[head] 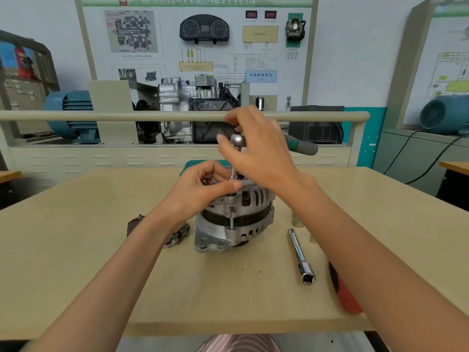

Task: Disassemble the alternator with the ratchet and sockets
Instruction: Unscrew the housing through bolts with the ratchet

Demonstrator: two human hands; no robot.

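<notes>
Alternator (234,219) stands mid-table (76,250). I pinch its top with my left hand (200,186) to steady it, while my right hand (256,148) grips the ratchet (238,141) head, keeping the socket (232,174) on a through-bolt.

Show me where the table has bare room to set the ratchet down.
Free: the near strip of the table between the alternator and the front edge, and the whole left side beyond the dark part. Crowded: right of the alternator, around the extension bar, small sockets and red tool.
</notes>
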